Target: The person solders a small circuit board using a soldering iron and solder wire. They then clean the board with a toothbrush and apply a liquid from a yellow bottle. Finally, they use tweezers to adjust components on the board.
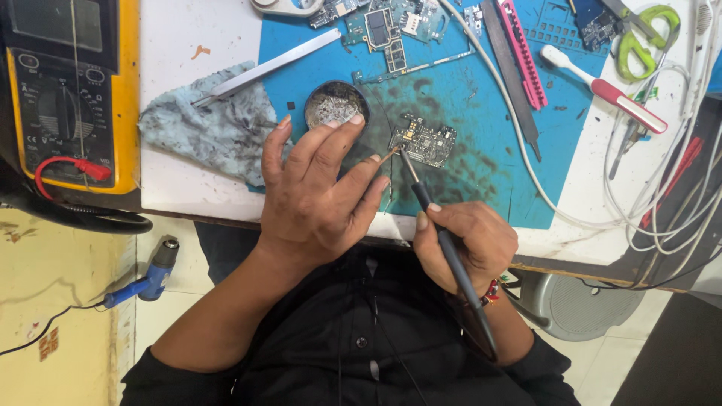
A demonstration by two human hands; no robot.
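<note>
On the blue mat (481, 173), right hand (466, 244) grips soldering iron (444, 240), tip at circuit board (423, 140); left hand (320, 192), palm down, pinches thin wire (389, 156) beside it.

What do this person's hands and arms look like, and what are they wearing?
Both hands are bare, with no gloves. The left hand wears nothing. The right hand has a beaded bracelet, red with other colours, at the wrist. Black sleeves are pushed up, leaving the forearms uncovered.
</note>
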